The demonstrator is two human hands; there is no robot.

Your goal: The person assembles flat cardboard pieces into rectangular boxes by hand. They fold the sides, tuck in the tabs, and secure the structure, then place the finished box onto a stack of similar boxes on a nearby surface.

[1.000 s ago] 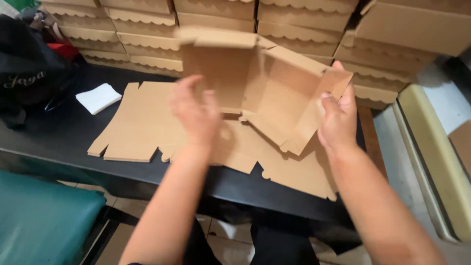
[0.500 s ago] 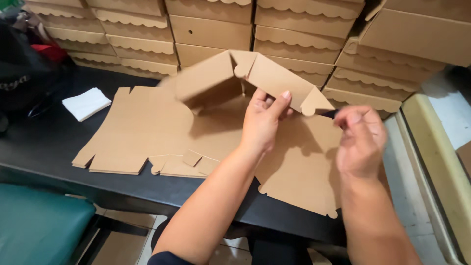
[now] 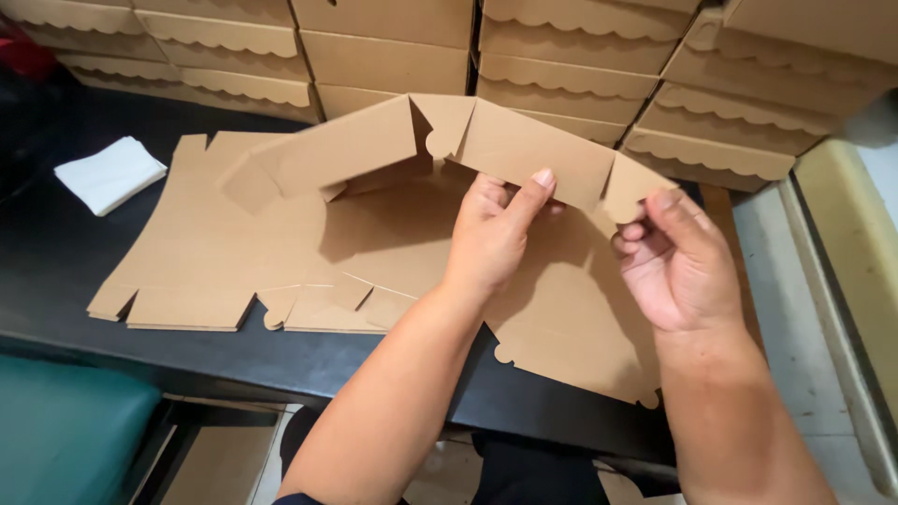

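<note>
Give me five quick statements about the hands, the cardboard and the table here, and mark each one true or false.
1. The left hand grips a raised panel of the cardboard box blank. True.
2. The right hand pinches a small corner flap. True.
3. The blank lies on a white table. False: the table is black.
4. Finished boxes are stacked behind the blank. True.
5. The white napkin lies under the right hand. False: it lies far left, apart from both hands.

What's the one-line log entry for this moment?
left hand: grips raised wall of brown cardboard box blank | right hand: pinches its end flap | surface: black table
</note>
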